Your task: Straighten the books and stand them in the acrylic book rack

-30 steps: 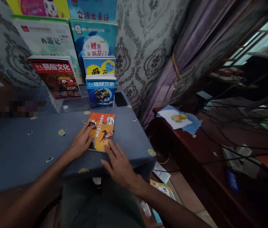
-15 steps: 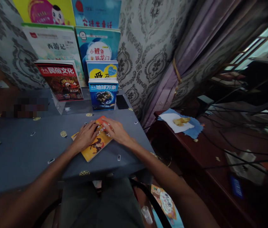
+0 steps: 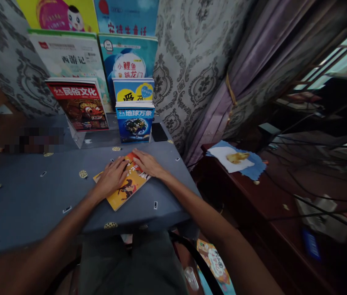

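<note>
A yellow-orange paperback book lies closed and slanted on the cloth-covered table, with a dark figure and characters on its cover. My left hand rests flat across its left part, fingers stretched toward the upper edge. On its upper right side lies my right hand, fingers extended along the red corner; part of the cover shows beneath it. Whether any right fingertip goes under the edge is hidden.
Behind the book, a clear display rack holds several upright children's books. A dark phone lies to its right. Another book and a clear cup are low beside the chair. A dark red desk carries cables and papers.
My right hand has shifted slightly along the book's upper right side, uncovering a bit more of the cover. My left hand stays on the book. The camera view has moved slightly.
</note>
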Available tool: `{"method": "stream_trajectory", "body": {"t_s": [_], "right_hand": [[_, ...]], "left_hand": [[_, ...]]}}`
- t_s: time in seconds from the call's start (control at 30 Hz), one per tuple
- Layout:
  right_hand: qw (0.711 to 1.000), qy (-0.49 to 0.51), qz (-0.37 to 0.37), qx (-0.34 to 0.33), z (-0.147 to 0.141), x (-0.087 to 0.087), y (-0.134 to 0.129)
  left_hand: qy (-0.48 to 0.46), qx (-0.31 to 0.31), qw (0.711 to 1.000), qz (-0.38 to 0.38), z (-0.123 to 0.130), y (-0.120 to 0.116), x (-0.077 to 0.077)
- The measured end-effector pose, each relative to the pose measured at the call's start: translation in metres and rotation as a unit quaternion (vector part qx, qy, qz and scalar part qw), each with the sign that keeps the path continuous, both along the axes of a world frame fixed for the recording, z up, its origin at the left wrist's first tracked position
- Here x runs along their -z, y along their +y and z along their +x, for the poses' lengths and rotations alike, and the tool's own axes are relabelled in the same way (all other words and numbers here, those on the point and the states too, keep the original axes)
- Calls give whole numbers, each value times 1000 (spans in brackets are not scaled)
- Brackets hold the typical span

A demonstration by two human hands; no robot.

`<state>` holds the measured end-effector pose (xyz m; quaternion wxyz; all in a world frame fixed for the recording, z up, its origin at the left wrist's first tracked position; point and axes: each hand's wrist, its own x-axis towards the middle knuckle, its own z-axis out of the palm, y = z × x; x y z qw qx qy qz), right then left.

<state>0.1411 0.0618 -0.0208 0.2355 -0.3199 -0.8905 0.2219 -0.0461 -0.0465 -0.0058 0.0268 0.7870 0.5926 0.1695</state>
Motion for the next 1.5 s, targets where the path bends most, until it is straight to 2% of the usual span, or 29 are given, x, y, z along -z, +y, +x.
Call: {"method": "stream_trajectory", "body": {"t_s": [0.13,0.3,0.53,0.7,0.77,0.9,1.07,1.27,1.5], "right_hand": [[997,66,-23,24,12,5,-2],[997,61,-24,46,21,8,-8],[993,-39,10,108,23,-10,-25],[970,-135,51,196,37,-26,-48],[961,-165,39,219,42,-31,-55],[956,-191,7,221,46,-37,-62],[950,-215,-7,224,38,-37,-59],[955,-201,-9,217,32,-25,-49],[967,-145,3,209,19,-22,-14]], "left_hand": [[6,1,1000,-9,0,0,-1],[-4,1,1000,-6,-1,0,-1],[-8,4,1000,8,-1,-1,-1],[-8,-7,1000,-3,1,-2,-6],[-4,-15,1000,-13,2,-3,-8],[23,-33,999,-22,5,-4,-12],[45,-61,997,-23,10,-5,-18],[64,-79,994,-35,14,0,-26],[75,-119,990,-21,9,14,-21]]}}
